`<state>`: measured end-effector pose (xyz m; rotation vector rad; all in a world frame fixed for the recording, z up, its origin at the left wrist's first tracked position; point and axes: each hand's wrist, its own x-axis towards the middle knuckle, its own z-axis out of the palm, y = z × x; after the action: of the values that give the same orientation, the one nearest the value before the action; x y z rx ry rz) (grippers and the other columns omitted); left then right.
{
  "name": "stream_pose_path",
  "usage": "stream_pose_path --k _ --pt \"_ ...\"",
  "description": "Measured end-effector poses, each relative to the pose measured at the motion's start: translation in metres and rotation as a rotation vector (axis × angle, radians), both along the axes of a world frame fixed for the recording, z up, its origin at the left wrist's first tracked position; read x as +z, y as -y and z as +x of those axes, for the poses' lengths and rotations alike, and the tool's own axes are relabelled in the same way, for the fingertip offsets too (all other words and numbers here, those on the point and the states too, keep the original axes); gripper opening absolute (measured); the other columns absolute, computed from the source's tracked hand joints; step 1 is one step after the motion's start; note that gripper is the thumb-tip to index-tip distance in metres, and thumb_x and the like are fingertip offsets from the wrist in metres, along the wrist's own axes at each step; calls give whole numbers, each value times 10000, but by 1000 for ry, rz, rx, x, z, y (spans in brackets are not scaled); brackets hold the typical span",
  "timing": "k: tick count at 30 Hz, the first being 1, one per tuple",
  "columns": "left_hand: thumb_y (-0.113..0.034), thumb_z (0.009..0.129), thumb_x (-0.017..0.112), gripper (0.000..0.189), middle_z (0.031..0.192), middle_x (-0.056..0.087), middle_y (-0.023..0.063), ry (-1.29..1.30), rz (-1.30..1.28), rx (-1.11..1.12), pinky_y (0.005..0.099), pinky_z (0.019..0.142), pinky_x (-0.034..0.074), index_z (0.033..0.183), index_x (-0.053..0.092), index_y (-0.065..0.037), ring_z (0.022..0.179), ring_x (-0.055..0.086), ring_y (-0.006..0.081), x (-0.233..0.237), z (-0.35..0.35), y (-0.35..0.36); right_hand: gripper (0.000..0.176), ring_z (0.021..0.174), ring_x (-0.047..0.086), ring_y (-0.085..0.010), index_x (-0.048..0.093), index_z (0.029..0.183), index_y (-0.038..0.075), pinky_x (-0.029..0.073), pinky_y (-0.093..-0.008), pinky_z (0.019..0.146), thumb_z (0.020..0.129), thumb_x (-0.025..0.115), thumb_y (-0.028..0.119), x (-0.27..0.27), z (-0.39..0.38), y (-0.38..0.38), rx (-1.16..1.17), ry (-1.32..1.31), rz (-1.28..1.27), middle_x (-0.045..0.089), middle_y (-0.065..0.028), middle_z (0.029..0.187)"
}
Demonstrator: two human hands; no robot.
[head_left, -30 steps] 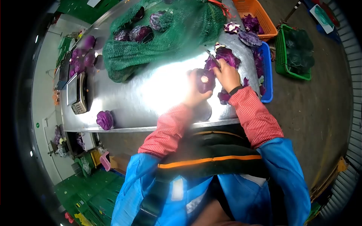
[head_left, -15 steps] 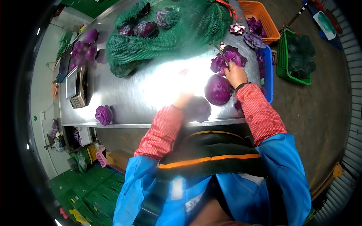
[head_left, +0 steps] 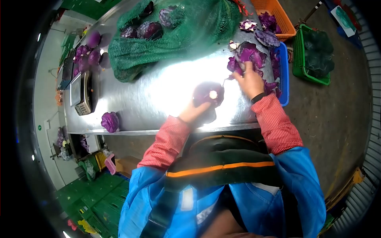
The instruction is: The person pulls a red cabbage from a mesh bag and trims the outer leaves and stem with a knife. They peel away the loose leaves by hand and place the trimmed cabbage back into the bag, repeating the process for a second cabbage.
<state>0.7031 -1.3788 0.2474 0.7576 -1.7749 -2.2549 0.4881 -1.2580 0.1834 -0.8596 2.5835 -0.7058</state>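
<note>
"Two bare hands were over the metal table [head_left: 152, 115]," said the first. "What did each one do?"

"The left hand [head_left: 192, 112] held a purple cabbage [head_left: 201, 90], its pale stem end showing," said the second. "The thumb pressed on the near side; glare and the cabbage hid the other fingers."

"And the right hand [head_left: 251, 82]?"

"It was near two o'clock from that cabbage, apart from it, fingers curled in beside the loose purple leaves [head_left: 254, 57]. Whether they pinched a leaf or a tool, nobody could tell."

"What lay around them?"

"Reckoning from the held cabbage, a green mesh bag [head_left: 139, 50] with several cabbages in it lay at eleven o'clock. The scale [head_left: 81, 95] stood at nine, with a lone cabbage [head_left: 110, 121] between eight and nine, near the table's edge."

"And off to the right?"

"A blue basket [head_left: 284, 75] stood between two and three, with leaves in it. An orange basket [head_left: 283, 18] was between one and two, and a green basket [head_left: 299, 59] on the floor at two."
</note>
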Motion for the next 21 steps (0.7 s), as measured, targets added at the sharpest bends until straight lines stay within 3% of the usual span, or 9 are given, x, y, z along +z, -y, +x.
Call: stream_pose_path --k 1,4,7,10,11,14,16,19,21 --pt "-198 697 799 838 1345 405 157 -11 12 57 373 1080 348 1386 355 -22 1264 434 272 -2 -4 -9 559 741 671 -404 423 1209 76 520 -482 643 834 671 409 12 12 6 47 38 -48 679 -207 801" --pt "-183 668 834 910 1312 424 150 16 -46 187 362 1068 362 1392 311 -13 1225 454 241 -12 -12 -22 609 714 673 -323 426 1288 69 514 -389 652 827 684 373 37 35 23 99 235 -238 669 -160 801" --pt "-199 687 838 930 1321 423 150 -38 -3 140 363 1075 360 1411 285 -16 1238 449 240 -21 -9 -17 521 662 637 -250 485 1250 46 502 -352 650 841 672 308 14 35 33 228 336 -204 644 -115 779" --pt "-221 719 831 937 1352 406 146 10 104 100 366 1078 367 1435 261 -20 1261 437 238 -16 1 -2 382 642 603 -201 538 1151 19 495 -330 650 862 644 246 -27 33 27 272 506 -467 607 -62 728" --pt "-224 730 826 936 1366 397 146 29 164 108 366 1077 371 1444 254 -25 1268 435 238 -10 2 2 252 551 537 -131 554 1059 19 464 -285 546 881 611 188 -32 35 22 282 362 -460 545 -8 661" --pt "-234 809 763 823 1403 380 164 85 -32 95 369 1067 387 1449 284 -36 1267 447 262 -7 -2 10 155 475 467 -72 549 1000 39 388 -241 442 893 589 145 -20 41 9 220 642 -409 524 10 643" --pt "-255 837 729 755 1395 384 179 7 -403 120 376 1061 386 1431 319 -31 1258 452 282 -18 -10 13 94 428 415 -35 546 969 53 333 -218 380 897 576 104 -18 49 2 144 738 -479 511 19 638" --pt "-286 880 679 662 1384 391 201 -109 -959 157 387 1052 384 1404 371 -24 1244 459 311 -36 -21 11 113 509 475 -52 541 977 39 393 -226 457 877 584 69 -4 62 -6 146 645 -535 531 9 685" --pt "-321 894 658 636 1327 432 217 -11 -821 202 385 1040 385 1380 396 -5 1206 480 320 -35 -27 7 134 589 521 -67 540 985 26 438 -234 533 864 591 54 -1 72 -9 136 564 -559 552 -3 731"
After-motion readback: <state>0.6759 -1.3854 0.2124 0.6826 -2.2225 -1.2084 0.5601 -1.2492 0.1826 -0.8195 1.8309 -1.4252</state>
